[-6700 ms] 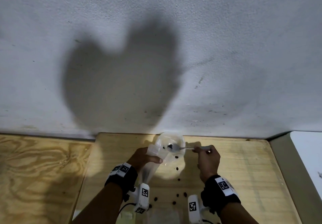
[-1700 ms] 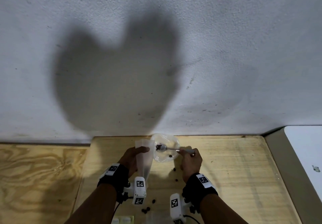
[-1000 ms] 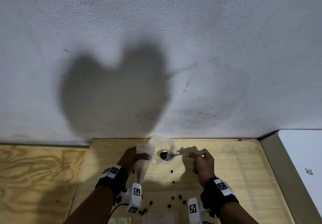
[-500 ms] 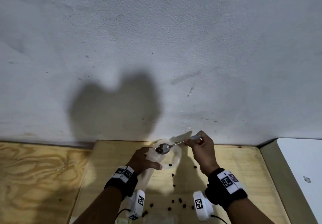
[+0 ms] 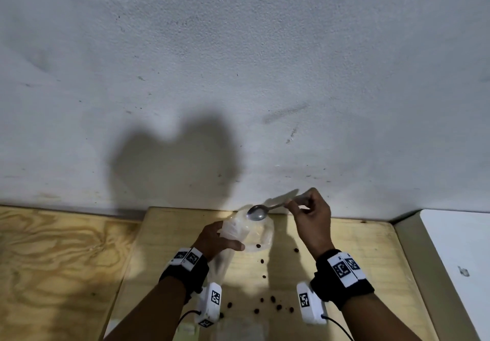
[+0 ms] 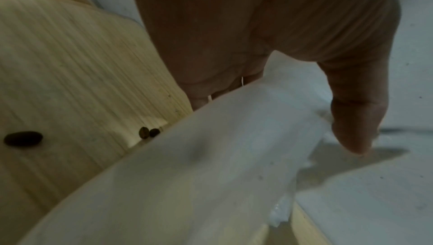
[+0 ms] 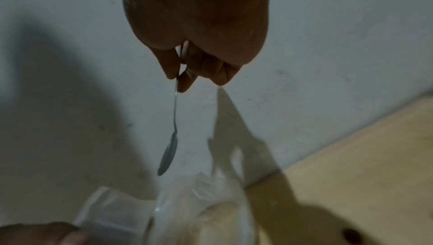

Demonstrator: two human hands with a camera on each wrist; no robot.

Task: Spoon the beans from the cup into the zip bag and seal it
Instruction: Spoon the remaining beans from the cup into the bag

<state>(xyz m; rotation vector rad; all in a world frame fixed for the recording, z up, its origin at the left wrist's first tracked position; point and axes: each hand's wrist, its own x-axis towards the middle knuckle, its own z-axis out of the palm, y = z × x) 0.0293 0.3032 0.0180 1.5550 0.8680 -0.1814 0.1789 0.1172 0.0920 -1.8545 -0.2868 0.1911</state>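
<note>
My left hand (image 5: 225,238) grips the frosted zip bag (image 5: 232,230) near its mouth, and the bag's body hangs down toward my wrist. In the left wrist view my thumb (image 6: 358,119) presses on the bag (image 6: 211,165). Just behind the bag on the table stands the clear plastic cup (image 5: 262,237), with a bean or two low in it. My right hand (image 5: 290,204) pinches the handle of a metal spoon (image 5: 256,212). The spoon (image 7: 168,152) hangs tilted above the bag (image 7: 110,210) and the cup (image 7: 211,217), and its bowl looks empty.
Several loose dark beans (image 5: 273,305) lie scattered on the pale wooden tabletop (image 5: 358,247) between my wrists. More beans (image 6: 23,138) show beside the bag. A grey wall (image 5: 238,75) rises right behind the cup. A white surface (image 5: 456,247) adjoins on the right.
The spoon, loaded with beans half a second ago over the bag's mouth, now shows an empty bowl. My right hand has risen a little; my left hand still holds the bag.
</note>
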